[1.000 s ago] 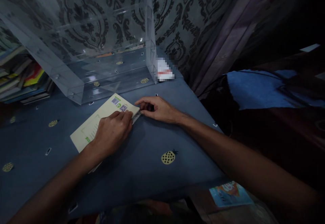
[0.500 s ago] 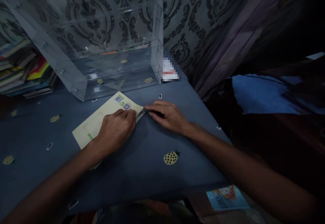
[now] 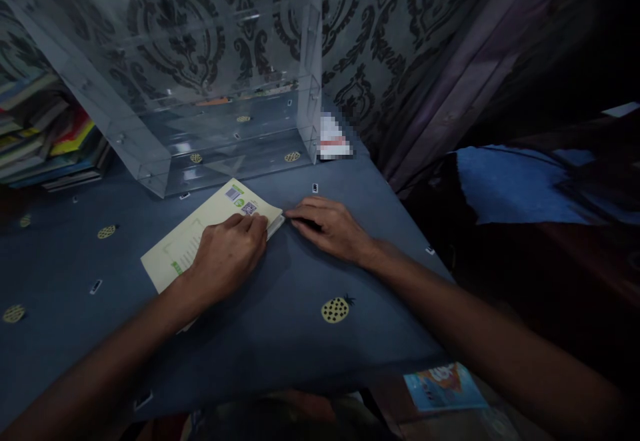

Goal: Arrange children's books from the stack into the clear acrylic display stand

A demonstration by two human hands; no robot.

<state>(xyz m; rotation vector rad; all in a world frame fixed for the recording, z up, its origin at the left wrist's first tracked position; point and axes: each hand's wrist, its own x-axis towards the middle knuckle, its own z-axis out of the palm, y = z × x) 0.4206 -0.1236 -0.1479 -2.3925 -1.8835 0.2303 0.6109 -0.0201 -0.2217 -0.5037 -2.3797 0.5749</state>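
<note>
A cream-coloured paperback book [image 3: 210, 221] lies slanted on the table, with green print, a barcode and a QR code on its upper cover. My left hand [image 3: 233, 247] rests across its near side, fingers curled and closed on the edge by the QR code. The left thumb is hidden. At the book's right corner is my right hand [image 3: 333, 227], its fingertips drawn together against the page edges. Exactly how many pages they hold cannot be made out.
A clear acrylic shelf unit [image 3: 235, 174] stands behind the book. Stacked books [image 3: 55, 141] are at the left. A blurred white item [image 3: 334, 141] sits by the shelf's right side. The blue tablecloth [image 3: 280, 341] carries pineapple prints. A blue packet [image 3: 445, 387] lies below the table edge.
Hardly anything differs. Both hands stay at the book, and the whole view has shifted very slightly.
</note>
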